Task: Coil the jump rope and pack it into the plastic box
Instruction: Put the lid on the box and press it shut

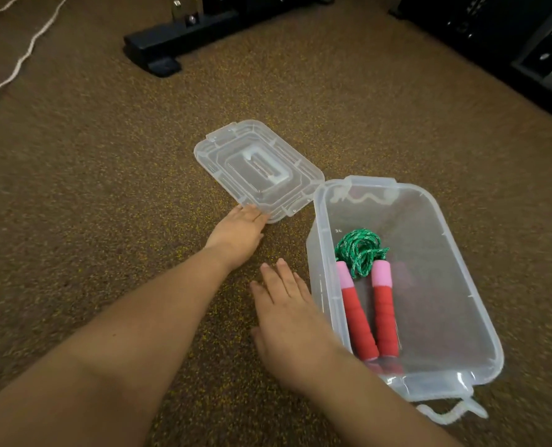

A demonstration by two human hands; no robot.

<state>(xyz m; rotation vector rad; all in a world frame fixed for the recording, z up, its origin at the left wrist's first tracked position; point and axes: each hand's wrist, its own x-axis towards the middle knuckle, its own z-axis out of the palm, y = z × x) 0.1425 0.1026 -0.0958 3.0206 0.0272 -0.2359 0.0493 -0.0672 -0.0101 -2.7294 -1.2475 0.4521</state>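
Note:
The clear plastic box stands open on the brown carpet at the right. Inside it lies the jump rope: a bundled green cord at the far end and two red handles with pink tips side by side. The clear lid lies flat on the carpet just left of the box's far corner. My left hand reaches forward with its fingertips touching the lid's near corner, fingers extended. My right hand hovers flat and open beside the box's left wall, holding nothing.
A black metal equipment foot lies across the carpet at the back. Dark furniture fills the back right corner. A white cord snakes along the far left.

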